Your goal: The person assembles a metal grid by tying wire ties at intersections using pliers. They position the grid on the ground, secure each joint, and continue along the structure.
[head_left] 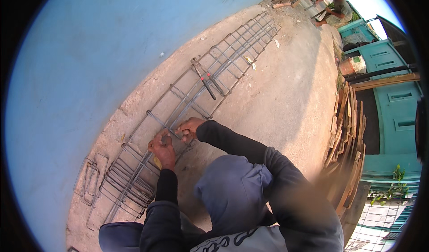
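Observation:
A long cage of steel rebar [239, 46] lies on the ground, with square stirrups spaced along its long bars. Both my hands are at its near part, close together. My left hand [163, 150] has its fingers bent and pressed to a stirrup [157, 119] where it meets a long bar. Just right of it, my right hand [190, 128] is closed near the same joint; whatever its fingertips pinch is too small to make out. Bolt cutters [206, 77] with dark handles and red marks rest across the cage ahead of my hands. Several stirrups [127, 187] sit bunched at the near end.
A blue wall [89, 73] runs along the left. Loose bent stirrups [91, 180] lie beside the cage's near end. Stacked wooden planks [346, 140] line the right side, before a teal building [393, 104]. Far off, a person [337, 10] sits near a bucket [352, 66].

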A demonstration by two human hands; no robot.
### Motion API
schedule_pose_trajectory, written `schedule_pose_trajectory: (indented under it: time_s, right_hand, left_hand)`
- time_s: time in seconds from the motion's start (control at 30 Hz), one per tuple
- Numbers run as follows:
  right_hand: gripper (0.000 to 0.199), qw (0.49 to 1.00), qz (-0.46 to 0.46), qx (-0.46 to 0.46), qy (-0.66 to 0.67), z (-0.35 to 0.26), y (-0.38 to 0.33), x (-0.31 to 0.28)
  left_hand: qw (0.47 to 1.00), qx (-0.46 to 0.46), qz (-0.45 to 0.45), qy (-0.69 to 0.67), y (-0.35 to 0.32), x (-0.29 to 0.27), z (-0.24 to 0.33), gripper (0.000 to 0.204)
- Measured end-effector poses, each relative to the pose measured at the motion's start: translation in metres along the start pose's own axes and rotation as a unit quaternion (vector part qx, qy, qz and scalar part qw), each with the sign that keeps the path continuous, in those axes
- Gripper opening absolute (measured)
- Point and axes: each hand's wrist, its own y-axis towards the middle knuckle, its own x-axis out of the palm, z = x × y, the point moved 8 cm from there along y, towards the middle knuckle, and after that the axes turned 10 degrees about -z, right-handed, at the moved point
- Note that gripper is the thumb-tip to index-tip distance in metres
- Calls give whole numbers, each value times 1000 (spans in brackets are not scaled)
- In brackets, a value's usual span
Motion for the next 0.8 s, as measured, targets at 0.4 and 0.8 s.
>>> schedule_pose_trajectory:
  time_s: [0.4, 0.8]
  right_hand:
    - [24, 867, -25, -47, -496, -28, -27, 51]
    - [15, 669, -117, 166, -715, -80, 26, 76]
  left_hand:
    - [1000, -7, -29, -8, 15, -10, 6, 9]
    - [997, 12, -15, 72, -2, -13, 5, 22]
